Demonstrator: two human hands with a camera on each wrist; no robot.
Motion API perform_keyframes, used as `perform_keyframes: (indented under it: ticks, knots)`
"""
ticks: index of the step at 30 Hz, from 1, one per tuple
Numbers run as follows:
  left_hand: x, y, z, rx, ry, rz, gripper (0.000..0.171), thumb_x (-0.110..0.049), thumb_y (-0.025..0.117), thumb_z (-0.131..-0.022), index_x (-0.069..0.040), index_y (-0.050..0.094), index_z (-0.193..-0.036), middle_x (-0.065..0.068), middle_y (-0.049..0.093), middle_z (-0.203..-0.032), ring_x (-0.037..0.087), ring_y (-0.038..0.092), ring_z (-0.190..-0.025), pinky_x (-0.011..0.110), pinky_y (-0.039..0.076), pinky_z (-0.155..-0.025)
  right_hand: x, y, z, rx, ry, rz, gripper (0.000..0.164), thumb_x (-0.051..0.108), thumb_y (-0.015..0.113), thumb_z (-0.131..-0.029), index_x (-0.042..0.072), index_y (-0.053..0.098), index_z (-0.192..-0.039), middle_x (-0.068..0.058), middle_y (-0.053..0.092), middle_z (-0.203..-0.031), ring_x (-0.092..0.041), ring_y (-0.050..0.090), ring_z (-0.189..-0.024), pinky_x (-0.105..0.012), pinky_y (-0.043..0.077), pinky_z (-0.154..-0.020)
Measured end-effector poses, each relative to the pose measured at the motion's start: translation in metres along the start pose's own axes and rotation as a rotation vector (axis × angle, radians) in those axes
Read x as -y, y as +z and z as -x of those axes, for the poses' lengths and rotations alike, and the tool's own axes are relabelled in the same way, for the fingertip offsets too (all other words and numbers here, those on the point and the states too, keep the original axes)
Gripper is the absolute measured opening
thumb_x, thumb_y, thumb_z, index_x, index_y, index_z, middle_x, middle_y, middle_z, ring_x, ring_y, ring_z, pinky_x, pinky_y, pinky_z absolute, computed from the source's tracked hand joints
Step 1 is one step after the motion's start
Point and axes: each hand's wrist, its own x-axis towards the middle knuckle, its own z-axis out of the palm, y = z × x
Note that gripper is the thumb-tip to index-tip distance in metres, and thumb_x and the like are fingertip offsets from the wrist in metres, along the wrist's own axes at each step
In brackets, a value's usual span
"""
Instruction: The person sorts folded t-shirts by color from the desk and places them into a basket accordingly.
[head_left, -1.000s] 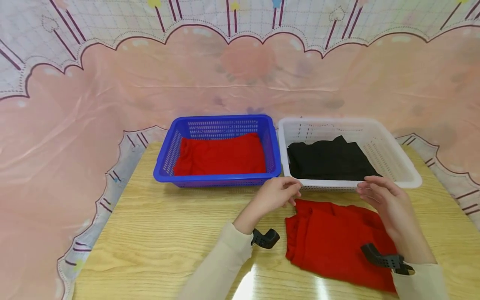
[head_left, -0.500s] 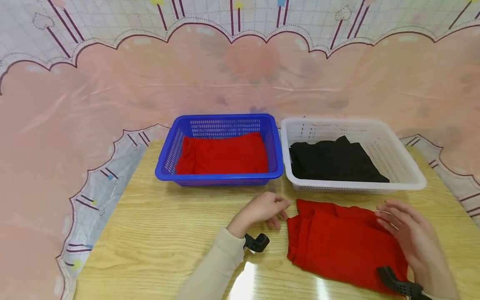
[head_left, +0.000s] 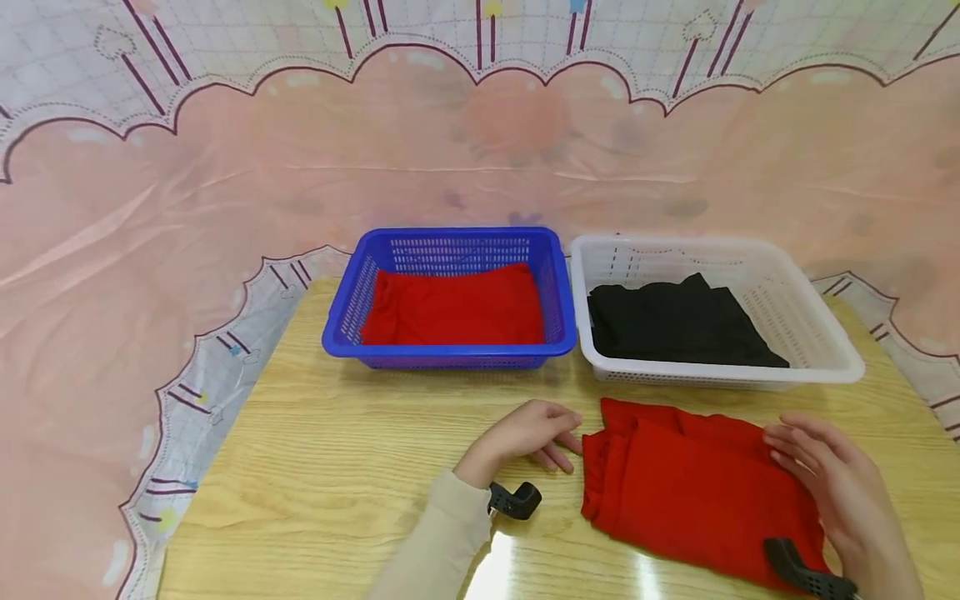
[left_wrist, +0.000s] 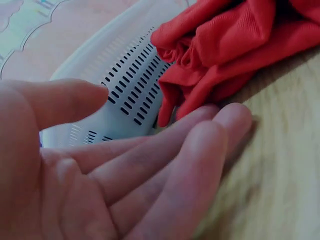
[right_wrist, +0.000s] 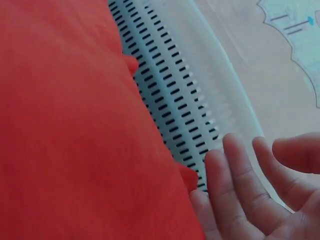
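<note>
A folded red cloth garment point(head_left: 705, 492) lies on the table before the white basket, its gathered edge toward the left. My left hand point(head_left: 521, 437) is just left of that edge, fingers loosely bent and holding nothing. In the left wrist view its fingertips come close to the red folds point(left_wrist: 215, 55), low over the wood. At the garment's right side is my right hand point(head_left: 836, 483), fingers relaxed and slightly curved. The right wrist view shows those fingers point(right_wrist: 220, 185) beside the red fabric point(right_wrist: 85, 130), with the palm holding nothing.
A blue basket point(head_left: 450, 351) with a folded red cloth point(head_left: 461, 308) inside stands at the back left. Right beside it, a white basket point(head_left: 720, 372) holds a black cloth point(head_left: 675, 321). A patterned curtain point(head_left: 420, 167) hangs behind the wooden table point(head_left: 322, 492).
Both hands have come back from the white basket's front rim toward me, to either side of the red garment. The left moved down, the right down and outward. The view shifted slightly.
</note>
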Motion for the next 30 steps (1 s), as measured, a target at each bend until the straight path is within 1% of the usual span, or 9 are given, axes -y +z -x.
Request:
perform_keyframes:
  ticks: [5, 9, 12, 17, 20, 23, 24, 27, 30]
  knots:
    - [0.011, 0.006, -0.003, 0.037, 0.019, 0.159, 0.038, -0.028, 0.051, -0.091, 0.001, 0.054, -0.115, 0.011, 0.064, -0.087, 0.027, 0.065, -0.071, 0.036, 0.053, -0.059, -0.006, -0.008, 0.004, -0.073, 0.008, 0.038, 0.026, 0.003, 0.044, -0.092, 0.004, 0.059, -0.114, -0.004, 0.066, -0.100, -0.013, 0.062, -0.091, -0.021, 0.049, -0.074]
    - [0.021, 0.006, -0.003, 0.066, 0.043, 0.260, 0.042, -0.029, 0.052, -0.090, 0.001, 0.052, -0.119, 0.013, 0.063, -0.091, 0.027, 0.065, -0.078, 0.036, 0.053, -0.065, -0.010, -0.015, 0.003, -0.139, 0.052, 0.151, 0.028, 0.008, 0.049, -0.091, 0.007, 0.058, -0.117, 0.005, 0.065, -0.101, -0.003, 0.057, -0.093, -0.013, 0.044, -0.074]
    - [0.026, 0.002, -0.001, 0.085, 0.056, 0.338, 0.045, -0.029, 0.051, -0.091, 0.002, 0.048, -0.124, 0.015, 0.062, -0.099, 0.028, 0.063, -0.086, 0.036, 0.051, -0.072, -0.012, -0.019, 0.003, -0.101, 0.093, 0.161, 0.031, 0.009, 0.047, -0.092, 0.009, 0.054, -0.122, 0.008, 0.062, -0.106, -0.002, 0.052, -0.096, -0.013, 0.038, -0.075]
    - [0.032, -0.004, 0.002, 0.139, 0.067, 0.430, 0.050, -0.029, 0.049, -0.092, 0.003, 0.042, -0.129, 0.017, 0.058, -0.112, 0.029, 0.060, -0.094, 0.038, 0.049, -0.078, -0.017, -0.023, 0.004, 0.032, 0.105, 0.033, 0.036, 0.002, 0.035, -0.095, 0.010, 0.050, -0.127, 0.005, 0.059, -0.114, -0.005, 0.051, -0.101, -0.017, 0.038, -0.078]
    - [0.035, -0.008, 0.002, 0.212, 0.103, 0.453, 0.049, -0.029, 0.047, -0.093, 0.002, 0.041, -0.130, 0.018, 0.055, -0.116, 0.029, 0.058, -0.099, 0.039, 0.047, -0.082, -0.017, -0.022, 0.004, 0.057, 0.140, 0.009, 0.037, 0.003, 0.034, -0.096, 0.011, 0.047, -0.130, 0.006, 0.057, -0.117, -0.006, 0.052, -0.102, -0.019, 0.042, -0.078]
    - [0.039, -0.014, 0.003, 0.307, 0.164, 0.489, 0.046, -0.026, 0.041, -0.096, 0.002, 0.039, -0.132, 0.020, 0.051, -0.122, 0.031, 0.054, -0.105, 0.041, 0.044, -0.086, -0.015, -0.019, 0.003, 0.069, 0.209, 0.030, 0.039, 0.010, 0.033, -0.097, 0.015, 0.040, -0.135, 0.010, 0.054, -0.121, -0.004, 0.048, -0.104, -0.018, 0.035, -0.082]
    - [0.040, -0.016, 0.003, 0.337, 0.183, 0.503, 0.045, -0.025, 0.039, -0.096, 0.002, 0.039, -0.132, 0.020, 0.049, -0.124, 0.031, 0.053, -0.107, 0.042, 0.043, -0.088, -0.014, -0.017, 0.003, 0.076, 0.233, 0.018, 0.040, 0.011, 0.033, -0.098, 0.016, 0.038, -0.136, 0.010, 0.052, -0.122, -0.003, 0.047, -0.105, -0.018, 0.028, -0.089]
    - [0.042, -0.021, 0.003, 0.404, 0.218, 0.528, 0.044, -0.023, 0.036, -0.097, 0.002, 0.037, -0.133, 0.020, 0.047, -0.127, 0.032, 0.050, -0.110, 0.044, 0.041, -0.090, -0.015, -0.013, 0.003, 0.121, 0.248, -0.050, 0.040, 0.011, 0.028, -0.098, 0.016, 0.037, -0.137, 0.009, 0.051, -0.125, -0.002, 0.045, -0.109, -0.017, 0.033, -0.068]
    - [0.042, -0.023, 0.002, 0.439, 0.225, 0.534, 0.045, -0.023, 0.036, -0.097, 0.003, 0.036, -0.134, 0.019, 0.046, -0.128, 0.032, 0.050, -0.111, 0.044, 0.040, -0.091, -0.017, -0.010, 0.003, 0.190, 0.253, -0.219, 0.040, 0.008, 0.022, -0.099, 0.014, 0.042, -0.134, 0.004, 0.052, -0.126, -0.004, 0.047, -0.111, -0.010, 0.040, -0.048]
